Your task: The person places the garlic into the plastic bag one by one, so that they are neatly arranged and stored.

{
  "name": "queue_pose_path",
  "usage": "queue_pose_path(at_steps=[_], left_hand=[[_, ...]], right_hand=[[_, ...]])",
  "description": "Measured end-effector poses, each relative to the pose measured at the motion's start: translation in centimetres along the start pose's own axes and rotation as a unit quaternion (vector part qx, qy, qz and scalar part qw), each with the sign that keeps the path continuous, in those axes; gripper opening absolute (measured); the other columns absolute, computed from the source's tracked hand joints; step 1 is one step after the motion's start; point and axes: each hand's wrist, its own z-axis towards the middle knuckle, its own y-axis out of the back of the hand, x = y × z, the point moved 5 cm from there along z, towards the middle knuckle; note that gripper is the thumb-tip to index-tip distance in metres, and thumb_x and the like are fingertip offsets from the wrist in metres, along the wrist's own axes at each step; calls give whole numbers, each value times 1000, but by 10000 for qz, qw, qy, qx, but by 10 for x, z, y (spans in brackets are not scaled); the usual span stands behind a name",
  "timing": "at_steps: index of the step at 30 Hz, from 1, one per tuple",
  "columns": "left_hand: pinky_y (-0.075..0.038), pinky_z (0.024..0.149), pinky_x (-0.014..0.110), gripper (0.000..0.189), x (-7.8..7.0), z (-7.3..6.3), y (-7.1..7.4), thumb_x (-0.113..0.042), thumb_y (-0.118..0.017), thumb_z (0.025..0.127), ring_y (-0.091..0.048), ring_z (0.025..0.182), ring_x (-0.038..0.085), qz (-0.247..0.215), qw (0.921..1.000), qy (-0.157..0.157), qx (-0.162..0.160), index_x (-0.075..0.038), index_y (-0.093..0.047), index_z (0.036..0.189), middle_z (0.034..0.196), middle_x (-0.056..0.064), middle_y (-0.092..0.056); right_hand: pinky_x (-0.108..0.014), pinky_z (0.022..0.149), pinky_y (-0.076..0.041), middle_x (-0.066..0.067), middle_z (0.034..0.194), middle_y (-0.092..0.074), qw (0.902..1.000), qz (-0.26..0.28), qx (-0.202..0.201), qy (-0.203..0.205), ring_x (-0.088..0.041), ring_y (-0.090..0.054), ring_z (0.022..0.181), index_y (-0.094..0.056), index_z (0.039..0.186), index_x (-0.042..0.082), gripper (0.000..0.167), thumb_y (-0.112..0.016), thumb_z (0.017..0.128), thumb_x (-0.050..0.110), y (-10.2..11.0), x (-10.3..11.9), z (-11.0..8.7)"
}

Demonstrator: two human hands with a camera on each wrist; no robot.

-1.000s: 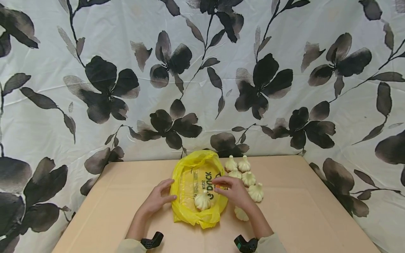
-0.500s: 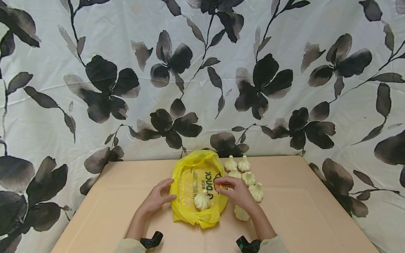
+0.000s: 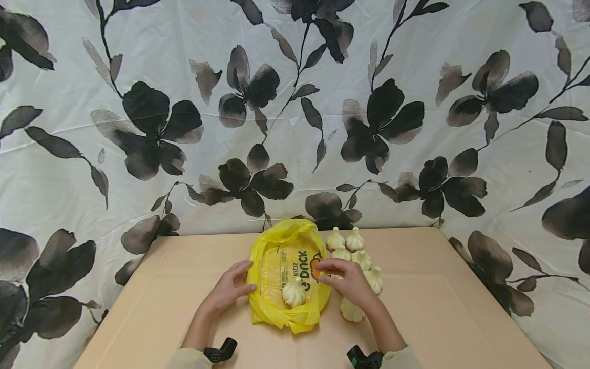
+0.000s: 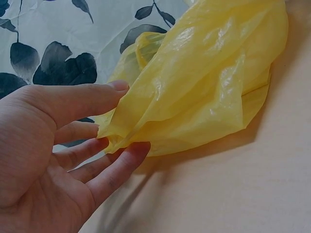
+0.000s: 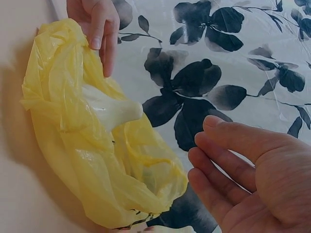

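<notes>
A yellow plastic bag [image 3: 286, 320], printed with dark lettering, lies with its mouth spread on the table. Inside it sits one garlic bulb [image 3: 294, 293]; its pale neck pokes above the rim in the right wrist view. My left hand [image 3: 228, 289] holds the bag's left side, thumb on one face and fingers beneath in the left wrist view. Over the bag's right edge hovers my right hand [image 3: 348, 279], fingers loosely bent and nothing between them. In the right wrist view, a gap shows between that hand [image 5: 248, 170] and the bag.
Several more garlic bulbs [image 3: 355, 239] stand in a cluster right of the bag, some partly behind my right hand. Another garlic bulb [image 3: 352, 310] lies nearer, by my right forearm. A floral cloth [image 3: 295, 128] hangs behind the table [image 3: 438, 307].
My right hand has drifted slightly to the right, uncovering more of an orange print on the bag. The left hand, the bag and the garlic bulbs keep their places.
</notes>
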Motion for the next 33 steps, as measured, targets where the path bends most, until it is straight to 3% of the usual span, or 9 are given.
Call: queue_pose_path(at_steps=[4,12,21,33], left_hand=[[-25,117,56,70,-1,0,0,-20,-76,82,-35,141,37,23,10000,16,-9,-8,-44,143,155,12,-32],[-23,118,56,71,1,1,0,-22,-76,83,-31,144,35,118,9998,131,-34,-10,-43,145,156,10,-32],[-24,117,56,71,-1,2,0,-21,-76,82,-33,143,37,122,9999,105,-40,-8,-44,144,156,12,-32],[-25,117,55,72,0,6,2,-21,-77,82,-33,142,37,64,9999,121,22,-8,-43,144,156,12,-32]], right_hand=[[-30,89,-57,-11,116,-70,10000,-23,-23,-63,-36,-65,110,-71,111,18,25,-73,86,17,3,0,-1],[-49,95,-52,-7,115,-70,9998,-137,-108,-122,-25,-66,109,-71,112,9,29,-73,85,19,7,0,-3],[-46,96,-52,-6,113,-71,9995,-155,-194,-183,-29,-65,110,-70,112,7,30,-73,85,20,12,-2,-6],[-33,93,-55,-8,111,-72,9988,-313,-287,-253,-37,-65,107,-71,112,10,28,-73,86,21,16,-6,-8]])
